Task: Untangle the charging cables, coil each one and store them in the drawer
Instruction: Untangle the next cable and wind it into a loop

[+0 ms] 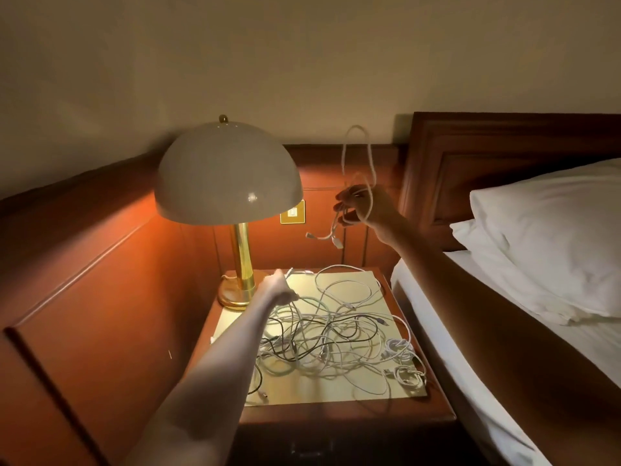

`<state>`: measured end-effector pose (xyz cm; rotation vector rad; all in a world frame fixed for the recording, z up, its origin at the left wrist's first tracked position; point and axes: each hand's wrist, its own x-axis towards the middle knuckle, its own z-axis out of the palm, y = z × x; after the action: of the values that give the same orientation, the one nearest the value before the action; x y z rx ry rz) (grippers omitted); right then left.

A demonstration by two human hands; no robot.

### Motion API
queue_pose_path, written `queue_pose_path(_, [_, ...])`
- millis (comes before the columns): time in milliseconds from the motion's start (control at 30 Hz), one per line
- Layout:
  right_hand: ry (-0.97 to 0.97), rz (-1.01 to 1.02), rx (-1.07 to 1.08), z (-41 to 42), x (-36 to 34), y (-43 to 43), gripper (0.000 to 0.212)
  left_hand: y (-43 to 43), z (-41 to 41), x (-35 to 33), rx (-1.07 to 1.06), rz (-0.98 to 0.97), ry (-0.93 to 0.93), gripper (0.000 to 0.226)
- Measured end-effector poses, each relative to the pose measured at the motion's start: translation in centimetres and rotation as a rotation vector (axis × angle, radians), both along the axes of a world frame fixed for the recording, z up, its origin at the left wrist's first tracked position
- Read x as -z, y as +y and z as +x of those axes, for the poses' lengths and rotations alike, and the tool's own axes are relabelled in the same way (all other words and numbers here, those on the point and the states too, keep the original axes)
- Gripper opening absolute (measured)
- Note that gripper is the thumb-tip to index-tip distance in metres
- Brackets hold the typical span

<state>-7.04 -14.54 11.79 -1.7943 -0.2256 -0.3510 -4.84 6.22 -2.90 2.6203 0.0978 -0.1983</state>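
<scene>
A tangle of white and black charging cables [322, 334] lies spread over the pale mat on the nightstand [346, 412]. My right hand [364, 206] is raised above it and grips a white cable [358, 156] that loops upward, with its two plug ends dangling below the fingers. My left hand [279, 290] is down at the tangle's far left edge, pinching a white cable there. Two small coiled white cables [408, 375] sit at the mat's right side. The drawer front [312, 449] below the tabletop is dark and appears shut.
A domed lamp with a brass stem [232, 183] stands at the nightstand's back left. A bed with white sheet and pillow [551, 237] borders the right side. Wooden wall panelling with a brass switch plate [293, 212] runs behind.
</scene>
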Motion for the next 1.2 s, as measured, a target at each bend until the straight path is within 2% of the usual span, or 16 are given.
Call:
queue_pose_path(67, [0.047,-0.245,0.044,-0.3,0.7,-0.9,0.016,0.3,-1.1,-1.7,0.047,-0.104,0.100,0.117])
queue_pose_path(100, [0.025,-0.368,0.077,-0.5,1.4,-1.3,0.018,0.4,-1.8,-2.5,0.110,-0.206,0.098,0.120])
queue_pose_path(200, [-0.056,-0.627,0.105,-1.6,3.7,-2.0,0.019,0.5,-4.5,-4.4,0.317,-0.872,0.024,0.100])
queue_pose_path(233, [-0.072,-0.685,0.089,-2.0,4.4,-2.0,0.019,0.3,-5.5,-5.0,0.376,-1.055,0.033,0.092])
queue_pose_path(267, [-0.081,-0.738,0.073,-2.3,5.1,-1.8,0.019,-0.1,-6.3,-5.6,0.422,-1.144,0.043,0.086])
queue_pose_path(333, [-0.048,-0.811,0.067,-3.0,5.9,-1.5,0.021,-1.4,-7.7,-6.8,0.463,-1.097,0.023,0.070])
queue_pose_path(400, [0.002,-0.853,0.061,-3.5,6.3,-1.4,0.022,-2.9,-8.4,-7.7,0.398,-0.979,-0.043,0.039])
queue_pose_path(433, [0.027,-0.867,0.037,-3.8,6.2,-1.4,0.023,-3.4,-8.5,-8.1,0.334,-0.956,-0.088,0.032])
queue_pose_path(533, [0.099,-0.773,-0.109,-5.3,5.4,-2.1,0.022,-2.8,-8.8,-8.6,0.140,-0.982,-0.166,0.040])
queue_pose_path(700, [0.125,-0.519,-0.309,-9.6,3.3,-3.1,0.007,0.3,-10.5,-9.9,0.219,-0.803,-0.087,0.039])
queue_pose_path(800, [0.156,-0.360,-0.323,-11.6,2.8,-3.0,0.013,0.9,-12.0,-11.2,0.168,-0.971,-0.075,0.032])
queue_pose_path(867, [0.185,-0.368,-0.368,-13.1,2.7,-2.9,0.014,1.0,-13.4,-12.2,0.123,-1.090,-0.104,0.029])
queue_pose_path(933, [0.188,-0.401,-0.426,-14.5,2.5,-2.8,0.012,1.2,-14.9,-13.3,0.097,-1.070,-0.176,0.032])
queue_pose_path(1033, [0.127,-0.143,-0.351,-15.8,1.5,-2.6,0.011,2.0,-16.1,-15.3,0.043,-0.987,-0.286,0.032])
queue_pose_path(1133, [0.024,0.158,-0.206,-16.7,-0.8,-2.6,0.014,4.2,-16.4,-16.7,0.002,-1.019,-0.164,0.027])
queue_pose_path(1200, [-0.035,0.258,-0.184,-17.2,-2.7,-2.6,0.015,6.0,-16.7,-17.5,0.039,-0.905,-0.130,0.023])
